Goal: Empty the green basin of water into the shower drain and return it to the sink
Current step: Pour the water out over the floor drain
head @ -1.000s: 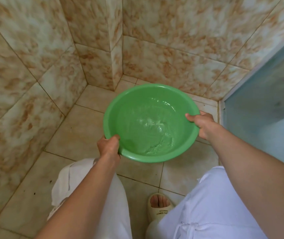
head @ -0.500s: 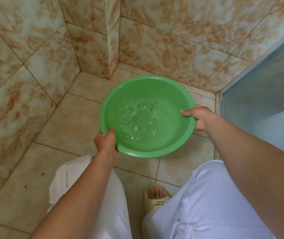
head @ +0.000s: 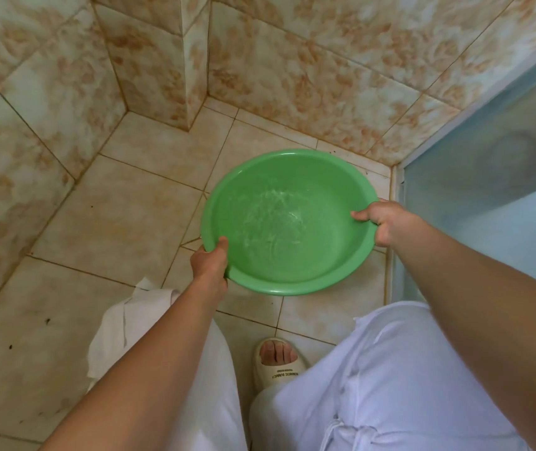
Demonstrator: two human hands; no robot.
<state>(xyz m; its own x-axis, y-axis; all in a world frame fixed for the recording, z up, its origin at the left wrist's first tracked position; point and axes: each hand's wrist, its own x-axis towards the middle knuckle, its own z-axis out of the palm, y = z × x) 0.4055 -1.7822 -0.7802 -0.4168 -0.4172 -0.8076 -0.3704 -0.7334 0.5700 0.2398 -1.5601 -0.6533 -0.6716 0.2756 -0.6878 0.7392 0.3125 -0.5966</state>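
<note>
Walls: glossy tiles (head: 309, 60) marbled cream and rust, meeting at a jutting corner.
Floor: pale beige tiles (head: 123, 216) with brownish grout, dark specks near the left.
Right edge: frosted bluish panel (head: 488, 177) in a pale frame.

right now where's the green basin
In the head view the green basin sits centre-right, held above the tiled floor by the left hand and right hand at opposite rims, beside the blue panel.

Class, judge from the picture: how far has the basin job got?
Done: the green basin has been carried over the tiled floor. In hand: left hand and right hand grip its rim, rippling water inside. Left: pouring it out, no drain is visible, then returning it to the sink.
</note>
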